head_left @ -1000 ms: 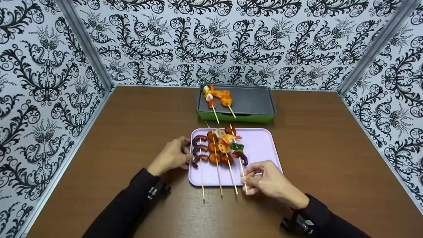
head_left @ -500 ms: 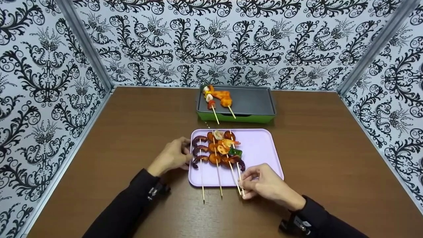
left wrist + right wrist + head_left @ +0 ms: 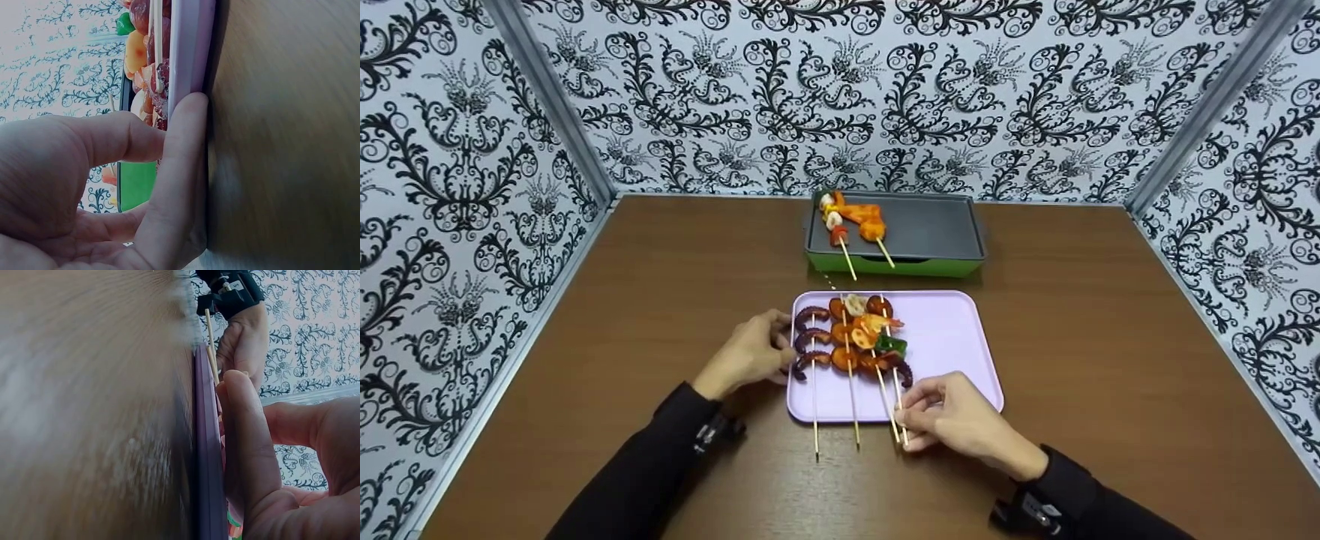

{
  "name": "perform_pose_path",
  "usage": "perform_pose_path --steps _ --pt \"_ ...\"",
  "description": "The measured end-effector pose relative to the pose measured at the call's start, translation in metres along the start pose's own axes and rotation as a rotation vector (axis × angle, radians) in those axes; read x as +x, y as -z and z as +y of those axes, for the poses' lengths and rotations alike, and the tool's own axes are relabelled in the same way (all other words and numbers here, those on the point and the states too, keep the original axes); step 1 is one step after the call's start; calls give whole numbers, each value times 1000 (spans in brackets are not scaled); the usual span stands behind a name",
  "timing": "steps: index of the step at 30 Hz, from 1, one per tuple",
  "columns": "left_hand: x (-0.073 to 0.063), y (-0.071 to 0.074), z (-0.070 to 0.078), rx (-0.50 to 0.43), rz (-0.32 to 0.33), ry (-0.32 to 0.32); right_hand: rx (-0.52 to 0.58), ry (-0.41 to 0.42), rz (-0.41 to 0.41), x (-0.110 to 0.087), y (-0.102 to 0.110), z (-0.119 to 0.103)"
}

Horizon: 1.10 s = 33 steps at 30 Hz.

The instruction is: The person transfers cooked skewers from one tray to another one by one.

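Observation:
A pink-lilac tray (image 3: 949,337) holds several food skewers laid side by side, sticks toward me. My left hand (image 3: 746,352) grips the tray's left edge; in the left wrist view a finger (image 3: 180,152) lies along its outer side. My right hand (image 3: 956,420) pinches the stick of the rightmost skewer (image 3: 891,345), which carries a green pepper piece, a shrimp and an octopus tentacle. Its stick lies close beside that of a skewer with a lotus root slice (image 3: 862,339). Further left are a skewer of brown balls (image 3: 844,360) and a tentacle skewer (image 3: 812,337).
Behind the tray stands a green grill (image 3: 934,225) with a dark plate. A mixed skewer (image 3: 836,225) and an orange meat skewer (image 3: 872,225) lie on its left part, sticks overhanging the front. Patterned walls (image 3: 847,97) enclose the brown table (image 3: 660,262).
My right hand has shifted left and slightly toward me, drawing the rightmost skewer up against its neighbour. The left hand has stayed at the tray's edge.

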<state>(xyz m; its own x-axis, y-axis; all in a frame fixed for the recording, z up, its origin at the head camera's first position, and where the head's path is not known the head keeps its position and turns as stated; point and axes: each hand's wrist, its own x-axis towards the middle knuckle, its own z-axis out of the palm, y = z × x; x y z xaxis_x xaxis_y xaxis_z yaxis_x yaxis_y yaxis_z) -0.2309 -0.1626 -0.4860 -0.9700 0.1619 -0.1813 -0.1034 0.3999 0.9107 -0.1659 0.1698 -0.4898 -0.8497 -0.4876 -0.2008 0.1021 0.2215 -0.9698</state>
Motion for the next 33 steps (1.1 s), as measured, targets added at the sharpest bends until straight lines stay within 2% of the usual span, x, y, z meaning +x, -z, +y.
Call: perform_pose_path --steps 8,19,27,33 --pt "-1 0 0 -14 -8 11 21 -38 -15 0 2 -2" --pt "0 1 1 -19 -14 13 -54 -54 -23 -1 8 -6" --pt "0 0 2 -2 -9 -1 -82 2 2 -2 13 -13" --pt "-1 1 2 -14 -18 7 -137 49 62 -2 19 -18"
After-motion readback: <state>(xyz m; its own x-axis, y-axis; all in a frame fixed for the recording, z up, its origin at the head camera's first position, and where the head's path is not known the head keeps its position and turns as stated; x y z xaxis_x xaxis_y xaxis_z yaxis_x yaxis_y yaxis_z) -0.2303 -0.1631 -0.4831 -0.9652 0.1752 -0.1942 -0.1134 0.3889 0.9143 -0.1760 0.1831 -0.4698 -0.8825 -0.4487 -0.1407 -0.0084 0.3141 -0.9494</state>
